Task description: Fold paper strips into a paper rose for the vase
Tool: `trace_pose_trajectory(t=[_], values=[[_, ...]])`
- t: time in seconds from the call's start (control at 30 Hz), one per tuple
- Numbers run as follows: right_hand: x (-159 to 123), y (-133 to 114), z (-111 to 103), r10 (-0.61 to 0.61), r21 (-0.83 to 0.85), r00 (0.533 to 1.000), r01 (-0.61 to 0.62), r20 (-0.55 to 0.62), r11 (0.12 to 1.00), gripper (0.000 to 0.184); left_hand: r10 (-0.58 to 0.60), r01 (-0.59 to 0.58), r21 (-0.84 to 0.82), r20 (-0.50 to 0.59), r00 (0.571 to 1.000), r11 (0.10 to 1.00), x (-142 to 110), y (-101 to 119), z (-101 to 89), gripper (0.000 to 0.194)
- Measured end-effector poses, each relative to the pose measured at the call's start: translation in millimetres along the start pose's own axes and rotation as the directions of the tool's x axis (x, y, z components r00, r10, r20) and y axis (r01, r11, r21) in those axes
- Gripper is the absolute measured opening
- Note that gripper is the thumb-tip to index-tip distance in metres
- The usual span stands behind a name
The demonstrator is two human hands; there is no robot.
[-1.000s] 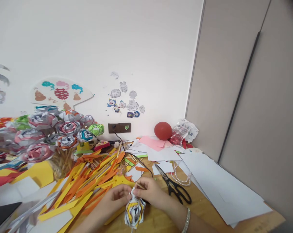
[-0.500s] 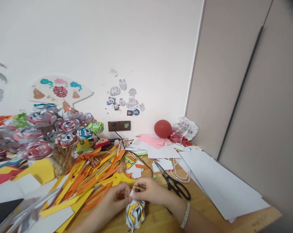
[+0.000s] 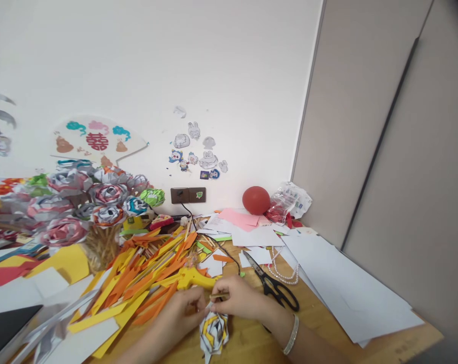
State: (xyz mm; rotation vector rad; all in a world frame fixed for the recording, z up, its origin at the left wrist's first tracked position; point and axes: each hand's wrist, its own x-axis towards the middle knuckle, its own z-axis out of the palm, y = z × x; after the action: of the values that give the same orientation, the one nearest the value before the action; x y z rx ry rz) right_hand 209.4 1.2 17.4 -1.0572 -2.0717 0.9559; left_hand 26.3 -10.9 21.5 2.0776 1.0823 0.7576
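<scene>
A folded paper flower (image 3: 213, 334) in white, grey and yellow hangs below my fingertips near the table's front edge. My left hand (image 3: 189, 307) pinches its upper edge from the left. My right hand (image 3: 238, 299), with a sparkling bracelet on the wrist, grips a thin brown stick (image 3: 219, 295) between thumb and fingers just above the flower. Both sets of fingertips meet at the flower's top, so the exact contact there is hidden. Behind the hands lies a yellow glue gun (image 3: 193, 277). Black-handled scissors (image 3: 272, 285) rest right of my right hand.
Orange and yellow paper strips (image 3: 137, 273) pile up on the left. Finished paper flowers (image 3: 109, 194) stand behind them. White sheets (image 3: 342, 288) cover the right side, with a bead string (image 3: 284, 275) beside them. A red balloon (image 3: 256, 200) sits by the wall; a black cable (image 3: 224, 250) crosses the table.
The whole view has shifted slightly. Both hands stay together at the flower's top, with only small finger movements; the flower hangs in much the same place.
</scene>
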Motion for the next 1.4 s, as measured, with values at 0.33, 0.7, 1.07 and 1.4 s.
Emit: trace_pose_trajectory(t=[0.33,0.7,1.07,1.4], values=[[-1,7,1,0.058,0.066,0.996,-0.062,0.061,0.996,0.014,0.014,-0.011,0.068,-0.041,0.999,0.998,-4,9,-0.5,0.018],[-1,7,5,0.070,0.065,0.996,-0.073,0.060,0.995,0.005,0.040,-0.038,0.060,-0.039,0.998,0.997,-5,13,-4.7,0.015],[0,6,5,0.020,0.004,1.000,-0.020,0.001,1.000,0.004,-0.002,0.005,0.043,-0.078,0.997,0.999,-6,18,-3.6,0.015],[0,1,0,0.070,0.146,0.993,-0.055,-0.100,0.988,0.008,0.119,-0.111,0.107,-0.076,0.990,0.988,-11,23,-9.7,0.028]])
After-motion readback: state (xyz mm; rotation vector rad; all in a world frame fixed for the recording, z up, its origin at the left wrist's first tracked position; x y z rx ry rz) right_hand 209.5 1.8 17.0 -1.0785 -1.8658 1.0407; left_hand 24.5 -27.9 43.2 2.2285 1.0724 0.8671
